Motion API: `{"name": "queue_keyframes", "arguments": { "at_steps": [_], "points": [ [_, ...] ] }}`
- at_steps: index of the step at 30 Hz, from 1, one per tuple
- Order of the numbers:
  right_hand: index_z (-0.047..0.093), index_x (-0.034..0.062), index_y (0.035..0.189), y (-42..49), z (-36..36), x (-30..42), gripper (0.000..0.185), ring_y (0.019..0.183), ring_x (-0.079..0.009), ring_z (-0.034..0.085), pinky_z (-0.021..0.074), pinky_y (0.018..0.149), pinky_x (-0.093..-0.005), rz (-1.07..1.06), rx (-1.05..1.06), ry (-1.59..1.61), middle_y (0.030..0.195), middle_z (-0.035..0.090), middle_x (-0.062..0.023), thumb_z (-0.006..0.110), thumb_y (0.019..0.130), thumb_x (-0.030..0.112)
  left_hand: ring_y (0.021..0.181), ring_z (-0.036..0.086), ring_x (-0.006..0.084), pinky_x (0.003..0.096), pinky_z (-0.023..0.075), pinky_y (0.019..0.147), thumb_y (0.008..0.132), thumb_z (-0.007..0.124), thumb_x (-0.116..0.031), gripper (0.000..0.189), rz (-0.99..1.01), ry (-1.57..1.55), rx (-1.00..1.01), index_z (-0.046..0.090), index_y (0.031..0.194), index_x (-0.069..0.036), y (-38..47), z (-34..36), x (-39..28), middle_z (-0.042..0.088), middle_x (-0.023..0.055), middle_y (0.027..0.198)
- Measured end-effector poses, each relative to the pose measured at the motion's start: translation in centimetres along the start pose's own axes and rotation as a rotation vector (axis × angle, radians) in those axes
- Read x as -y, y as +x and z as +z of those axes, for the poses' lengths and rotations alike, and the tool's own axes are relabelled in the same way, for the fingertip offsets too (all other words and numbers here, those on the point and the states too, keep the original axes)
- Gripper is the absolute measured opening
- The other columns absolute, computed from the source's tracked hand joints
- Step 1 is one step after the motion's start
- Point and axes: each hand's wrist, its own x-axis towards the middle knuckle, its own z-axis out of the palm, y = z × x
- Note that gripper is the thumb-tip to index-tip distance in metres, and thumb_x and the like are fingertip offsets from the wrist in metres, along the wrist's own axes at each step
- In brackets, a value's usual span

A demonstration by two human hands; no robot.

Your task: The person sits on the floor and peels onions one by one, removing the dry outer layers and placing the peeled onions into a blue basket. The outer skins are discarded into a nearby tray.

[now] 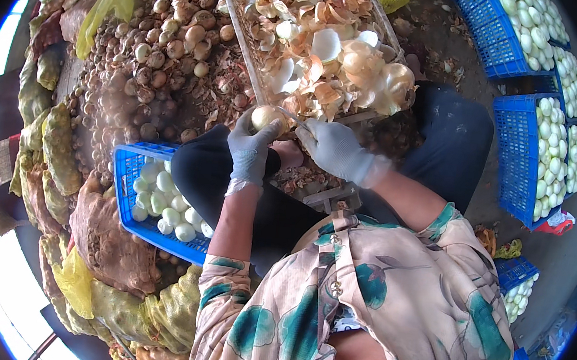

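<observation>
My left hand, in a grey glove, holds a yellow-brown onion between thumb and fingers. My right hand, gloved too, is closed around a small knife, whose thin blade lies against the onion's right side; its handle is mostly hidden. Just beyond both hands stands a shallow crate heaped with dry onion skins. By my left knee, a blue plastic crate holds peeled white onions.
Unpeeled onions cover the floor at the upper left. Filled mesh sacks line the left side. Blue crates of peeled onions stand at the right. A yellow mesh bag lies near the pile. Loose skins litter the floor.
</observation>
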Motion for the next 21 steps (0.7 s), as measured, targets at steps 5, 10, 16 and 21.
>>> {"name": "queue_keyframes", "arguments": {
  "at_steps": [5, 10, 16, 21],
  "points": [
    [0.066, 0.0029, 0.097, 0.4, 0.9, 0.1, 0.032, 0.072, -0.0416, 0.07, 0.0548, 0.066, -0.0524, 0.03, 0.056, -0.021, 0.075, 0.07, -0.0212, 0.056, 0.102, 0.032, 0.082, 0.071, 0.014, 0.0259, 0.0576, 0.072, 0.082, 0.083, -0.012, 0.051, 0.021, -0.04, -0.037, 0.066, 0.128, 0.005, -0.2, 0.3, 0.7, 0.073, 0.0093, 0.101],
    [0.065, 0.0019, 0.1, 0.8, 1.6, 0.1, 0.032, 0.076, -0.0441, 0.069, 0.0543, 0.069, -0.0542, 0.048, 0.095, -0.002, 0.079, 0.069, -0.0238, 0.054, 0.103, 0.031, 0.078, 0.07, 0.0136, 0.0249, 0.0569, 0.068, 0.081, 0.085, -0.011, 0.051, 0.032, 0.008, -0.052, 0.067, 0.126, 0.004, 0.1, 0.6, 0.6, 0.073, 0.0085, 0.099],
    [0.07, 0.0025, 0.093, 1.6, 2.0, 0.1, 0.029, 0.077, -0.0416, 0.072, 0.0569, 0.071, -0.0527, 0.04, 0.201, -0.12, 0.079, 0.072, -0.0226, 0.057, 0.098, 0.028, 0.079, 0.069, 0.0126, 0.0252, 0.0567, 0.071, 0.082, 0.084, -0.012, 0.046, 0.072, -0.003, -0.043, 0.068, 0.121, 0.004, 0.4, 0.6, 1.5, 0.073, 0.0079, 0.096],
    [0.071, 0.0017, 0.096, 2.1, 1.4, 1.3, 0.028, 0.082, -0.04, 0.075, 0.0584, 0.073, -0.0499, 0.087, 0.286, -0.21, 0.082, 0.073, -0.0228, 0.062, 0.093, 0.028, 0.08, 0.069, 0.0127, 0.026, 0.0566, 0.072, 0.083, 0.082, -0.014, 0.042, 0.097, 0.024, -0.043, 0.069, 0.12, 0.003, 0.4, 0.4, 1.8, 0.074, 0.008, 0.096]
  ]
}}
